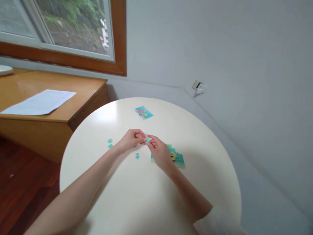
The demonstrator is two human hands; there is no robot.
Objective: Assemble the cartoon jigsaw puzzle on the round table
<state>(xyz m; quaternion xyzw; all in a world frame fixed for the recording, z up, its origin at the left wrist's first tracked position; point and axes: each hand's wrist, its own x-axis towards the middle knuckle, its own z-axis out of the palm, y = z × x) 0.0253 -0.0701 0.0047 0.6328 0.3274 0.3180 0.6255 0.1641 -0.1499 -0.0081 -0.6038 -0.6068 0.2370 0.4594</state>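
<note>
Between the fingertips of both hands is a small teal jigsaw puzzle piece (147, 140), held just above the round table. My left hand (133, 138) pinches it from the left and my right hand (157, 150) from the right, their fingertips close together. Under and beyond my right hand lies a partly joined puzzle (179, 159) with a yellow cartoon figure, some of it hidden by the hand. A loose puzzle piece (137, 156) lies below my left hand. More loose teal pieces (110, 141) rest left of my left wrist.
A small picture card (143, 113) lies toward the far side of the white round table (117, 202). To the left stands a wooden desk (85, 86) with white paper (41, 101) on it. A wall socket with a plug (199, 87) is at the back right.
</note>
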